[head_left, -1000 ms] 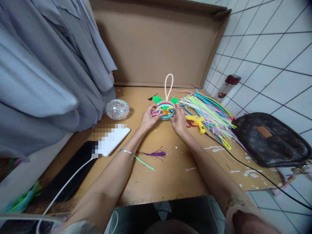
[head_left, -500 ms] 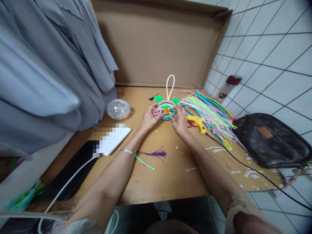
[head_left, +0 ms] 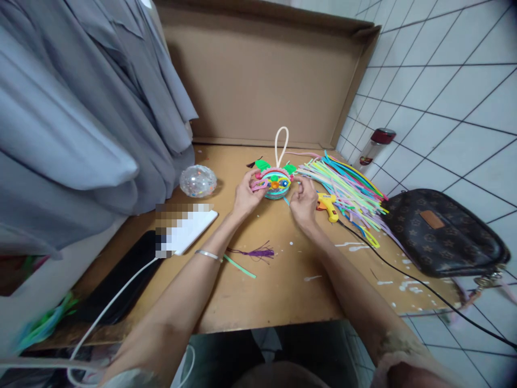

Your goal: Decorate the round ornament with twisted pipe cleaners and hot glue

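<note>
A round, colourful ornament (head_left: 275,188) with green leaf-like ears and a white hanging loop (head_left: 281,145) sits upright at the middle of the table. My left hand (head_left: 247,195) is closed at its left side, with a pink looped strip (head_left: 259,185) between thumb and fingers. On the other side, my right hand (head_left: 304,206) has curled fingers, with the fingertips close to the ornament's right edge. Whether they hold anything small cannot be made out. A short blue strip (head_left: 286,201) shows below the ornament, beside the right hand.
Right of my hands lie a yellow glue gun (head_left: 328,207) and a bundle of coloured strips (head_left: 343,186). A brown bag (head_left: 448,231) and a bottle (head_left: 375,145) stand farther right. Left are a clear ball (head_left: 197,181) and a white device (head_left: 194,234). A purple tassel (head_left: 260,252) lies in front.
My right hand has drawn slightly right and away from the ornament, its fingers more curled. The left hand stays at the ornament's left side with the pink strip.
</note>
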`<action>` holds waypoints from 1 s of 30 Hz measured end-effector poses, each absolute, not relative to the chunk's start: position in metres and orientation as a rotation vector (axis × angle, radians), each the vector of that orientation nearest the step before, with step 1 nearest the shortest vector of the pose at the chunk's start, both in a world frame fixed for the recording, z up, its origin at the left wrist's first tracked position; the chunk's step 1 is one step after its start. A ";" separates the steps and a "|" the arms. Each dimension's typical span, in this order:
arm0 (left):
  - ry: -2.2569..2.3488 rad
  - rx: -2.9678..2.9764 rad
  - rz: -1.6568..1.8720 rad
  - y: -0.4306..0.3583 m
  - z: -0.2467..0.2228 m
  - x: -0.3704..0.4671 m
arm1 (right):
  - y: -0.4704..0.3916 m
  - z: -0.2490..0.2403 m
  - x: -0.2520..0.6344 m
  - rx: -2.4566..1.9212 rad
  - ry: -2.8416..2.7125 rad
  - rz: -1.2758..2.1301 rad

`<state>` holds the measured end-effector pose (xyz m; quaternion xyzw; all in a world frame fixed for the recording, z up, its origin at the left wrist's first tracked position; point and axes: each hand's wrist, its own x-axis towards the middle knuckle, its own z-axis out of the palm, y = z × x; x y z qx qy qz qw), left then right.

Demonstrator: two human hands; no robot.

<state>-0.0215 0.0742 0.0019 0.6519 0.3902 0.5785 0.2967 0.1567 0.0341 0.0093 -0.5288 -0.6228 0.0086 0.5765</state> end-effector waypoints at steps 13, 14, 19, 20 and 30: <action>1.214 1.987 1.445 0.009 0.008 -0.019 | -0.009 0.025 0.121 -0.988 -1.387 0.695; 1.216 1.986 1.424 0.006 0.007 -0.018 | -0.009 0.023 0.120 -0.992 -1.375 0.710; 1.111 1.961 1.422 -0.004 0.007 -0.017 | -0.004 0.018 0.125 -0.987 -1.213 0.820; 1.094 1.958 1.433 -0.005 0.007 -0.018 | -0.003 0.018 0.126 -0.983 -1.187 0.871; 1.365 2.012 1.532 -0.005 0.021 -0.031 | -0.011 0.032 0.125 -0.924 -1.134 1.014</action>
